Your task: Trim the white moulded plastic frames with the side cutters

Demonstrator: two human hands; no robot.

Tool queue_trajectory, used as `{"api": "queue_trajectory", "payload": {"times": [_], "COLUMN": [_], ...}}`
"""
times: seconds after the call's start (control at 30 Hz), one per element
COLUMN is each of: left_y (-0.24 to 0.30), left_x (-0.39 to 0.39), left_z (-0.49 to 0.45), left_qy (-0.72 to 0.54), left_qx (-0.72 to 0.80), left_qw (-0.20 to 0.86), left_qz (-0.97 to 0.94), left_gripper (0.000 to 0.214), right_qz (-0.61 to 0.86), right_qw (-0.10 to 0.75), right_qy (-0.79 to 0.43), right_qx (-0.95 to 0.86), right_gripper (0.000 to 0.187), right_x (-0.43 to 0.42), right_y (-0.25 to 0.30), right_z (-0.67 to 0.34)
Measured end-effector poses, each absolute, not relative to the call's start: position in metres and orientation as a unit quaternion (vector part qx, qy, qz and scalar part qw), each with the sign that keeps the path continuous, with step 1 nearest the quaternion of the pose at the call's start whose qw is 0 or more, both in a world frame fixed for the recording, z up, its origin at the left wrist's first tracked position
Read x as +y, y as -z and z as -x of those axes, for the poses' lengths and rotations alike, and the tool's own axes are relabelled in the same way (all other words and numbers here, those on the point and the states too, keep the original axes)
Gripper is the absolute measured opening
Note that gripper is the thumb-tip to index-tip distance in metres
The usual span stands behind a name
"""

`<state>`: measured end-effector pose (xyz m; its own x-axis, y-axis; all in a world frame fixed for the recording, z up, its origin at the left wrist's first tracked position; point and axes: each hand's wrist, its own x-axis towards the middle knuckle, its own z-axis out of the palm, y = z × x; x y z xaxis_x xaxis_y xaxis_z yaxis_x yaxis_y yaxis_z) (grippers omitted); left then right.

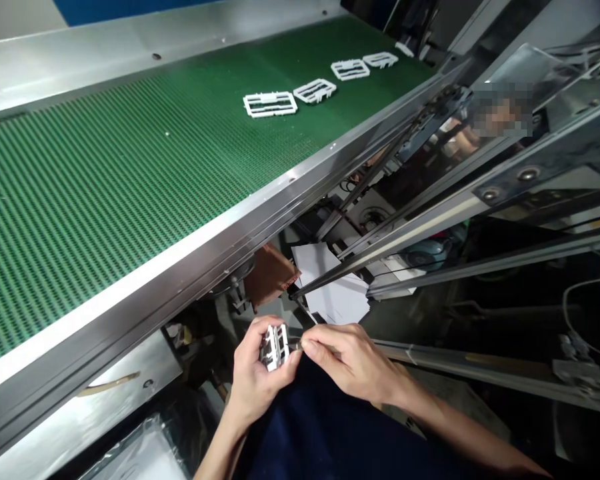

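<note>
Low in the head view, in front of the dark blue clothing, my left hand [253, 387] is closed around a small white slatted plastic frame [279, 348]. The frame stands on edge between thumb and fingers. Just right of it, my right hand [353, 360] pinches a thin dark piece [297, 345] between thumb and forefinger. Its tip reaches the frame's right side; it looks like a small blade or tool, but most of it is hidden by the fingers. Several similar white plastic frames [271, 98] lie in a row on the green conveyor belt [130, 180].
The belt's metal side rail [190, 257] runs diagonally beyond my hands. Metal frame bars [430, 223] cross on the right. Below are white sheets [333, 290], a brown box [270, 277] and a clear plastic bag [140, 453] at lower left.
</note>
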<state>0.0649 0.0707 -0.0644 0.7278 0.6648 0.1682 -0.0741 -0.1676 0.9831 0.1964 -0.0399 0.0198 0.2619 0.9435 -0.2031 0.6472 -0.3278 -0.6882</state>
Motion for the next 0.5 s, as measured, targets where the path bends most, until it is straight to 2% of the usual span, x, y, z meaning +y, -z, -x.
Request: {"api": "queue_trajectory", "payload": {"times": [0.5], "left_y": [0.0635], "left_x": [0.0692], "left_z": [-0.0697], "left_qy": [-0.333], "left_qx": [0.197], "left_qw": [0.572], "left_qz": [-0.723], "left_gripper": [0.030], "right_qz": [0.770], "right_qw": [0.249], "right_qy": [-0.283], "right_qx": [-0.514], "right_gripper": [0.023], "right_x": [-0.0403], "right_y": [-0.0223], "right_z": [-0.1917]}}
